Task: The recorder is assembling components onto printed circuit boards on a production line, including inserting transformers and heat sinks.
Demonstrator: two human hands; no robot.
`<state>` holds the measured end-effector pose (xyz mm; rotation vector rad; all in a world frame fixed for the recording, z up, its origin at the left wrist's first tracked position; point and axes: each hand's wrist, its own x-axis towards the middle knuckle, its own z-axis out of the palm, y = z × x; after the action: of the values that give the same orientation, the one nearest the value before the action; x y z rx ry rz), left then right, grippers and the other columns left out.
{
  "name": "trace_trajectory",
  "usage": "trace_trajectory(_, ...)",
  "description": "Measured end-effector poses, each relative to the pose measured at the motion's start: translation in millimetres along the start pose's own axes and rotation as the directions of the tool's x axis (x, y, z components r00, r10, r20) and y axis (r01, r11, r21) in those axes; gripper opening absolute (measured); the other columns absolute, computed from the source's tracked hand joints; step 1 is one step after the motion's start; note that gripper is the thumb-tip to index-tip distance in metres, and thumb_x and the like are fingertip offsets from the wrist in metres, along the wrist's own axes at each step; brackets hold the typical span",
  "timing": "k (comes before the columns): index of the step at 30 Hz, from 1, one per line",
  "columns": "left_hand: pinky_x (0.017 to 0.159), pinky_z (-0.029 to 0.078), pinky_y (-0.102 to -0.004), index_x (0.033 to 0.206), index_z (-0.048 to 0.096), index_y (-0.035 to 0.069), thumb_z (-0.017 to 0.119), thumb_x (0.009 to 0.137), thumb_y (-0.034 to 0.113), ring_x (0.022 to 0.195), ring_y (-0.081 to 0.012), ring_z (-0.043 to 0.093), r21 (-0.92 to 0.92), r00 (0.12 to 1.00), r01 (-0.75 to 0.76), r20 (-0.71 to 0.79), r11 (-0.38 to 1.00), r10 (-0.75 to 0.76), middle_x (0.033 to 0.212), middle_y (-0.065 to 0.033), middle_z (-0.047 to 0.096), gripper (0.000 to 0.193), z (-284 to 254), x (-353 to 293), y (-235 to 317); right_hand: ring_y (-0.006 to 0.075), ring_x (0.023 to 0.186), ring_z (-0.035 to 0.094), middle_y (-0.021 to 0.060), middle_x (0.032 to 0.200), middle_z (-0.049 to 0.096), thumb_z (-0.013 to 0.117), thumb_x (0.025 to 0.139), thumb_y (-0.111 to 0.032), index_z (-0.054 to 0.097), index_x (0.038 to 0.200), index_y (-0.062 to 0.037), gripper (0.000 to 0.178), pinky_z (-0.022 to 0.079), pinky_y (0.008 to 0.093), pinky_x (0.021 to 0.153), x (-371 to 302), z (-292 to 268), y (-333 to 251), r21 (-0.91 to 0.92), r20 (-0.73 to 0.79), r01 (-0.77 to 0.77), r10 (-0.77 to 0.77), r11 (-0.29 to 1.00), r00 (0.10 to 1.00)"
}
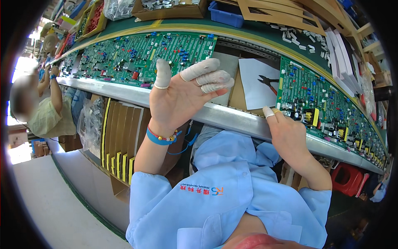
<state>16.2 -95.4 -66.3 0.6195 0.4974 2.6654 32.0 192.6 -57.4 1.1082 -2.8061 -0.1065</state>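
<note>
My left hand (pixel 178 93) is raised over the metal rail, palm showing, fingers apart, with nothing in it. White finger cots cover its thumb and fingers, and a blue wrist strap (pixel 159 137) circles the wrist. Behind it lies a green circuit board (pixel 112 56) filled with small components. My right hand (pixel 288 133) reaches over the rail to the near left corner of another green circuit board (pixel 304 87). Its fingers are bent close together at that corner; the thumb is hidden. Pliers (pixel 268 83) with dark jaws and red handles lie on a white sheet (pixel 253 68) between the boards.
The metal rail (pixel 236 117) runs along the near edge. Beyond the boards are a blue bin (pixel 226 16), a cardboard box (pixel 166 11) and loose white parts (pixel 294 39). Cardboard dividers (pixel 120 141) stand left of my lap. Another person (pixel 45 112) works at far left; a red stool (pixel 347 178) stands right.
</note>
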Motion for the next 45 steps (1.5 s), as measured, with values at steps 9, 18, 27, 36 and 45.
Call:
trace_trajectory(9,0.114,0.014,-0.0574,0.147,0.011,-0.007,0.034,0.094,0.063,0.141,-0.0419,0.021,-0.006,0.990,0.066,-0.126,0.998,-0.066,0.149,-0.0278,0.027,0.091,13,2,4,0.0145,0.067,0.061,0.0040,0.095,0.063,0.058,0.079,-0.014,0.062,0.109,-0.0085,0.031,0.050,0.0282,0.050,-9,4,9,-0.016,-0.002,0.058,-0.058,0.998,0.998)
trace_trajectory(18,0.114,0.016,-0.0574,0.148,0.006,-0.006,0.046,0.089,0.063,0.140,-0.0438,0.020,-0.176,0.976,-0.027,-0.217,0.984,-0.012,0.150,-0.0318,0.018,0.099,11,-3,3,0.0159,0.072,0.061,0.0034,0.106,0.063,0.054,0.080,-0.013,0.059,0.117,-0.0102,0.037,0.050,0.0293,0.054,-17,1,19,-0.022,0.065,0.045,-0.043,0.999,0.997)
trace_trajectory(27,0.116,0.017,-0.0408,0.145,0.013,-0.012,0.043,0.097,0.052,0.141,-0.0338,0.025,0.729,0.900,0.432,-0.384,0.532,-0.204,0.152,-0.0268,0.020,0.086,15,69,-91,0.0166,0.053,0.059,0.0052,0.076,0.056,0.057,0.078,-0.020,0.058,0.077,-0.0113,0.009,0.045,0.0278,0.041,-33,32,33,0.013,-0.226,0.085,-0.080,0.996,0.971)
trace_trajectory(36,0.115,0.021,-0.0405,0.145,0.008,-0.014,0.046,0.096,0.053,0.138,-0.0343,0.029,0.571,0.783,0.620,-0.410,0.538,-0.467,0.148,-0.0289,0.025,0.091,1,103,-125,0.0170,0.056,0.060,0.0134,0.100,0.063,0.055,0.080,-0.020,0.061,0.080,-0.0073,0.014,0.042,0.0261,0.040,-46,47,25,0.037,-0.307,0.021,-0.008,0.999,0.952)
trace_trajectory(45,0.115,0.018,-0.0428,0.146,0.006,-0.012,0.041,0.092,0.063,0.138,-0.0380,0.027,0.540,0.799,0.602,-0.401,0.588,-0.449,0.148,-0.0303,0.026,0.098,-3,106,-128,0.0159,0.056,0.058,0.0078,0.083,0.057,0.056,0.080,-0.018,0.058,0.077,-0.0069,0.012,0.037,0.0258,0.037,-38,58,29,0.013,-0.353,0.021,-0.015,1.000,0.935)
